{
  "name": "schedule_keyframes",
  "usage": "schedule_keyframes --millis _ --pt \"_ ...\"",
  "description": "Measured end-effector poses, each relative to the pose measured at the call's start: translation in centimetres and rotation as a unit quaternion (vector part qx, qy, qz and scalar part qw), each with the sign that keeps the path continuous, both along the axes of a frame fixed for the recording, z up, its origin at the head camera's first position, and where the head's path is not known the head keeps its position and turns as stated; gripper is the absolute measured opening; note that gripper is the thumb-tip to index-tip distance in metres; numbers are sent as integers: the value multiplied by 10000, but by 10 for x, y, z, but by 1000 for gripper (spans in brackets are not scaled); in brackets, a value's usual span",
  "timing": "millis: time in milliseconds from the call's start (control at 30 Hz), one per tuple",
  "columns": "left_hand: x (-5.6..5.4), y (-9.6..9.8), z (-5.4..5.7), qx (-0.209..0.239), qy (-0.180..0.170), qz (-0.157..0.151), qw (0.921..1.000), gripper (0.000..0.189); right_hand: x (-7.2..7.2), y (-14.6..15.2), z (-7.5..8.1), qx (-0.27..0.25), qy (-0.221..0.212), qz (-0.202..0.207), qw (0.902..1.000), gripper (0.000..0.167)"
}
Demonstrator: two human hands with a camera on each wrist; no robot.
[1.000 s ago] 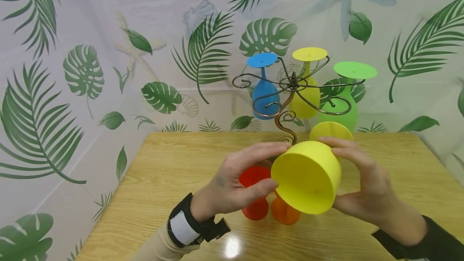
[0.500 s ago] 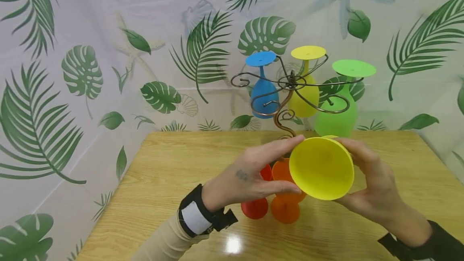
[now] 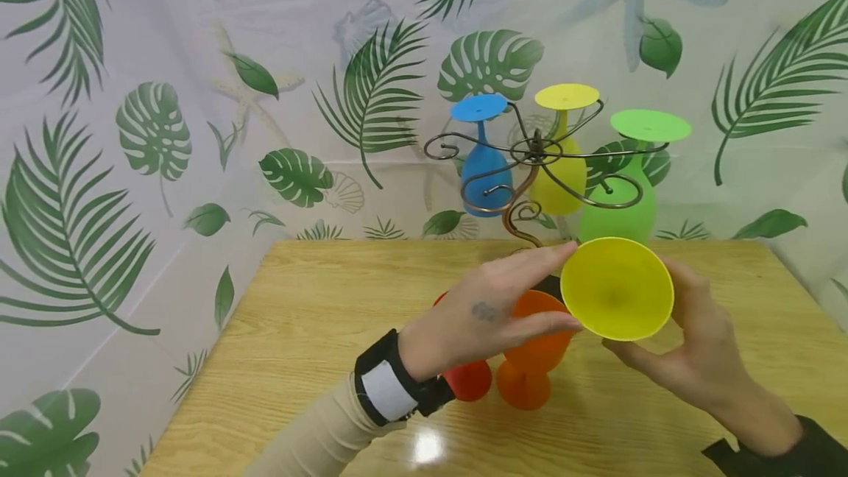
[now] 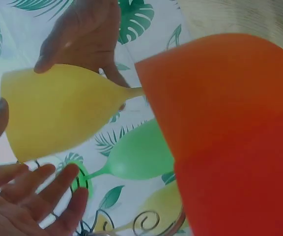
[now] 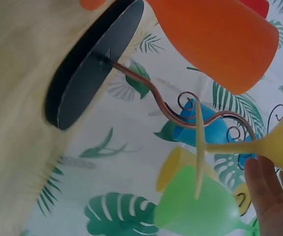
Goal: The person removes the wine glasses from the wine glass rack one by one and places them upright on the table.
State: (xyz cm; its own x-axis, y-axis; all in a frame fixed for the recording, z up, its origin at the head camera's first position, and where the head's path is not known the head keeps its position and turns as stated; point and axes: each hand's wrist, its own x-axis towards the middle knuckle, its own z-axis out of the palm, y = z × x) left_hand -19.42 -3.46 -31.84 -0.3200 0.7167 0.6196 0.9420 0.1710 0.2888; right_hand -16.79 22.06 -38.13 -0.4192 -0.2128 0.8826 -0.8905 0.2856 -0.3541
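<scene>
A yellow goblet (image 3: 616,289) is held up with its mouth facing the head camera. My right hand (image 3: 702,359) grips its bowl from the right; in the left wrist view the fingers reach behind the stem. My left hand (image 3: 483,315) has thumb and fingertips at the rim's left side, with the fingers fairly straight. In the right wrist view the goblet's flat foot (image 5: 199,147) is edge-on. Behind stands a scrolled metal glass rack (image 3: 536,149), where blue (image 3: 486,175), yellow (image 3: 559,182) and green (image 3: 619,205) goblets hang upside down.
An orange goblet (image 3: 539,341) stands upright on the wooden table (image 3: 318,315), partly behind my left hand. Beside it is a red goblet (image 3: 468,380), mostly covered by that hand. The rack's round black base (image 5: 92,64) shows in the right wrist view. A leaf-print cloth (image 3: 371,197) hangs behind.
Both hands have moved to the right with the yellow goblet. Its mouth has turned more squarely toward the head camera. The left hand's hold has slipped toward the rim's edge.
</scene>
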Motion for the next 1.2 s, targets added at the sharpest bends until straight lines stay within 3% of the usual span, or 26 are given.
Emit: schedule_keyframes --millis 167,267,567,733,900,1200 --pt "1 10 -2 -215 -72 344 9992 65 0 13 -15 -59 -802 167 9966 96" --pt "0 14 -3 -364 -118 512 9980 63 3 17 -18 95 -1171 -35 9931 91" --pt "-4 26 -10 -849 55 655 9942 54 7 25 -30 566 -1635 -381 9842 97" --pt "-4 25 -15 -1405 113 864 9862 45 7 28 -44 775 -1843 -268 9794 90" --pt "-6 26 -20 -1884 31 1003 9769 52 8 28 -52 737 -2086 -323 9747 89" --pt "-7 30 -24 -2631 -522 1152 9565 63 8 30 -63 648 -2332 -436 9693 83"
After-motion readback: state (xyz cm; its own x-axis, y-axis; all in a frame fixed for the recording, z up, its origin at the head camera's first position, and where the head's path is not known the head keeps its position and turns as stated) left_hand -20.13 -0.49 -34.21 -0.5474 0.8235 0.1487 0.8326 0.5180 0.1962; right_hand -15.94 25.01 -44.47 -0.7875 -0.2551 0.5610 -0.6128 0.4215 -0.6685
